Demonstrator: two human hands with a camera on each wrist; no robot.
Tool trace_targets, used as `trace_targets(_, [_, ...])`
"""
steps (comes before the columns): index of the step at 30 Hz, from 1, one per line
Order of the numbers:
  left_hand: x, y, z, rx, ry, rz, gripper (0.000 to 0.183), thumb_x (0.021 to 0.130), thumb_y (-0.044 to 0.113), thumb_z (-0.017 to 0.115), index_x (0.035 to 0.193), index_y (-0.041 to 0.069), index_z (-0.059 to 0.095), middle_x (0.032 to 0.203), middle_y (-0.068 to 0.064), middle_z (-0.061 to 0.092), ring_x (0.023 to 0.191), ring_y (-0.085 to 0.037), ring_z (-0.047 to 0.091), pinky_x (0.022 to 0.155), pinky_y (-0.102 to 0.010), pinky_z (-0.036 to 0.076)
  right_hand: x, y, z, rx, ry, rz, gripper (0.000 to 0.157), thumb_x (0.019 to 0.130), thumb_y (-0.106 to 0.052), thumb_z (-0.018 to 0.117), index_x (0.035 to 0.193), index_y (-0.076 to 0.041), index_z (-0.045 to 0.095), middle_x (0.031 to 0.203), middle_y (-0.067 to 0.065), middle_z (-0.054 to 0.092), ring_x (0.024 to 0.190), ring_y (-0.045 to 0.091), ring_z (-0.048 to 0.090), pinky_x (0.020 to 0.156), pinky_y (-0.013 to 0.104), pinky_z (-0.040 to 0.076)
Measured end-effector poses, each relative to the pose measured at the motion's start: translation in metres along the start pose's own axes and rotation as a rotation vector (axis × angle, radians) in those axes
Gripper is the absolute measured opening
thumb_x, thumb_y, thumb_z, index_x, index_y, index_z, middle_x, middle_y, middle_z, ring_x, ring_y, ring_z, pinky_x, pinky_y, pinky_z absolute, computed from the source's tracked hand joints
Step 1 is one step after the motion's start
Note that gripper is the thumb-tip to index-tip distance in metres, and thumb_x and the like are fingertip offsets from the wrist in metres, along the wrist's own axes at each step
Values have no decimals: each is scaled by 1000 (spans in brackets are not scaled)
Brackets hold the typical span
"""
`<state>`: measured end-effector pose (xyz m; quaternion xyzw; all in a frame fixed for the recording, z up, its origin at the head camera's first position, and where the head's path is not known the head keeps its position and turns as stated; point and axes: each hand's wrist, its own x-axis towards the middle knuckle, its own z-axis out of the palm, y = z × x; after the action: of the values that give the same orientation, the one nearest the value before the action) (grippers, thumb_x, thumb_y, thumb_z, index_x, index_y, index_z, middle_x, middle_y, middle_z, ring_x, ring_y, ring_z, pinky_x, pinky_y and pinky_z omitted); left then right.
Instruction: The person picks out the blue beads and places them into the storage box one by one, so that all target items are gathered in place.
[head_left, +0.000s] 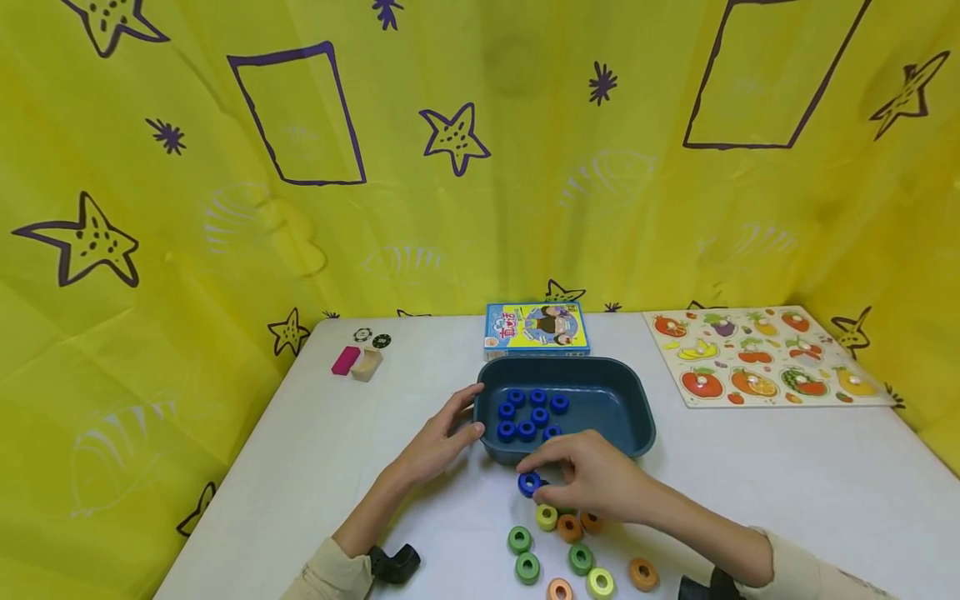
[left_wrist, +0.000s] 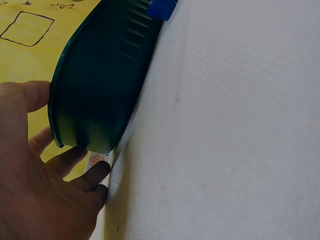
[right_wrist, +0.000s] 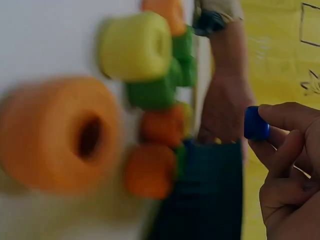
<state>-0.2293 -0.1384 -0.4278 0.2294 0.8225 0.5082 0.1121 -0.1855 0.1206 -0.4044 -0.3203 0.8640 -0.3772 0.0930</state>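
A dark blue-green plastic tub [head_left: 615,417] holds several blue rings [head_left: 527,430] in its left half. My left hand [head_left: 438,442] rests against the tub's left end, fingers spread, thumb by the near corner; the left wrist view shows its fingertips [left_wrist: 75,152] at the end wall. Just in front of the tub's near wall, my right hand [head_left: 600,479] pinches a blue ring [right_wrist: 256,123] between thumb and forefinger. Its other fingers are bent. Below this hand lie loose yellow [head_left: 547,517], orange [head_left: 643,574] and green rings [head_left: 527,568] on the white table.
Behind the tub lies a blue picture box [head_left: 536,329]. A fruit puzzle board [head_left: 765,358] lies at the back right. At the back left are a pink block [head_left: 346,361], a beige piece [head_left: 367,364] and two small round chips [head_left: 382,341]. A yellow curtain [head_left: 525,225] hangs behind the table.
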Motion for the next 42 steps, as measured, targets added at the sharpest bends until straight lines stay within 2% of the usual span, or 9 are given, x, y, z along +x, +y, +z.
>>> trace_targets(4, [0, 0, -1, -9, 0, 10, 57, 97, 23, 49, 147, 19, 24, 149, -12, 26, 132, -34, 30, 102, -52, 30, 6, 4, -26, -47, 83, -6, 25, 78, -37, 74, 103, -34, 69, 78, -14, 60, 51, 8, 47, 48, 23, 38])
trace_targets(7, [0, 0, -1, -12, -1, 12, 57, 97, 24, 49, 147, 19, 24, 149, -12, 27, 132, -33, 30, 102, -52, 30, 13, 18, -40, -52, 126, 41, 25, 76, -37, 76, 100, -33, 70, 63, -8, 53, 50, 10, 45, 46, 23, 34])
trace_targets(9, [0, -1, -1, -11, -1, 10, 57, 97, 24, 49, 147, 19, 24, 148, -11, 27, 132, -32, 31, 102, -51, 30, 17, 31, -44, -43, 148, 74, 25, 75, -35, 77, 100, -30, 71, 61, -5, 52, 48, 11, 43, 44, 23, 32])
trace_targets(16, [0, 1, 0, -8, -5, 1, 57, 97, 23, 49, 148, 19, 24, 149, -11, 27, 132, -32, 31, 102, -51, 30, 26, 67, -47, -29, 191, 198, 26, 74, -26, 78, 99, -22, 72, 89, -6, 66, 50, 13, 43, 46, 24, 37])
trace_targets(20, [0, 0, -1, -13, -1, 4, 57, 97, 25, 50, 147, 19, 24, 148, -11, 27, 132, -32, 32, 103, -52, 29, 31, 73, -47, -70, 191, 216, 25, 74, -22, 79, 97, -20, 73, 97, -5, 67, 73, 16, 56, 61, 29, 46])
trace_targets(24, [0, 0, -1, -12, 1, 4, 57, 97, 25, 50, 147, 19, 24, 148, -11, 28, 132, -31, 32, 103, -51, 29, 36, 76, -46, -85, 167, 223, 23, 74, -21, 79, 96, -19, 74, 99, -4, 68, 95, 19, 58, 78, 39, 48])
trace_targets(30, [0, 1, 0, 0, -3, -6, 57, 97, 24, 49, 148, 19, 24, 149, -11, 27, 133, -32, 30, 102, -50, 30, 40, 81, -45, -70, 122, 249, 22, 73, -20, 79, 94, -19, 74, 100, -2, 67, 98, 20, 58, 84, 44, 47])
trace_targets(37, [0, 1, 0, 5, -10, 1, 57, 97, 22, 49, 148, 19, 23, 149, -11, 27, 132, -31, 31, 102, -49, 31, 43, 84, -43, -49, 84, 276, 21, 72, -18, 80, 91, -20, 74, 99, -1, 67, 96, 19, 59, 83, 44, 47])
trace_targets(42, [0, 0, 0, 9, -6, -5, 57, 97, 22, 49, 148, 19, 23, 149, -11, 27, 132, -31, 31, 102, -50, 31, 41, 81, -44, -71, 112, 262, 22, 72, -19, 80, 93, -19, 74, 99, -2, 68, 98, 19, 58, 83, 43, 47])
